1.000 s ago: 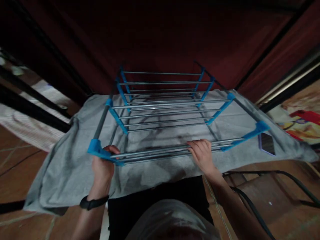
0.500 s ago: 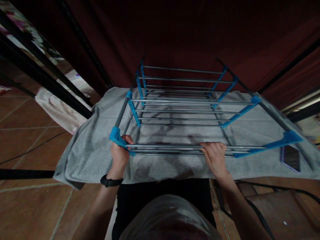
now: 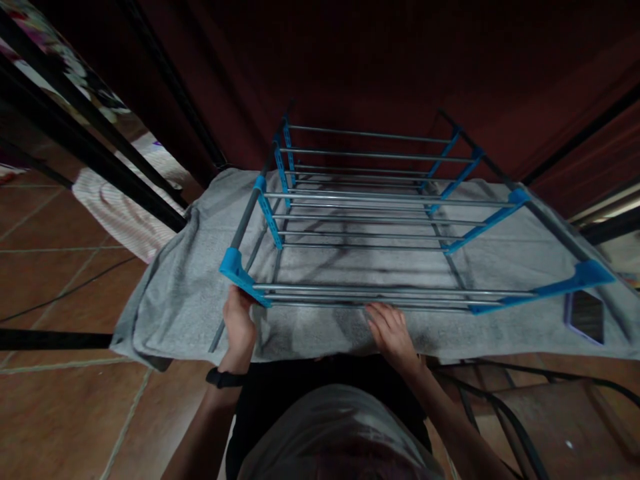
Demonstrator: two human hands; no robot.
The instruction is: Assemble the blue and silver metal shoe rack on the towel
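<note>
A shoe rack of grey metal tubes (image 3: 350, 196) with blue plastic end pieces (image 3: 235, 264) lies across a grey towel-like cloth (image 3: 170, 300). My left hand (image 3: 239, 323), a black band on its wrist, is at the rack's near left corner. Its fingers curl up behind the blue end piece and are partly hidden. My right hand (image 3: 393, 330) is at the middle of the near rods. Its fingers lie stretched out, tips against or just under the lowest rod, not wrapped around it.
A phone (image 3: 586, 317) lies on the cloth at the right, under the rack's near right corner. Dark red fabric (image 3: 350, 60) hangs behind. Black bars (image 3: 90, 143) cross at the left near a striped cloth (image 3: 125, 207). A brown chair (image 3: 565, 427) stands at lower right.
My right hand has let go of the near rods and moved left and down. My left hand has shifted from over the rod end to below the blue corner piece. The rack has hardly moved.
</note>
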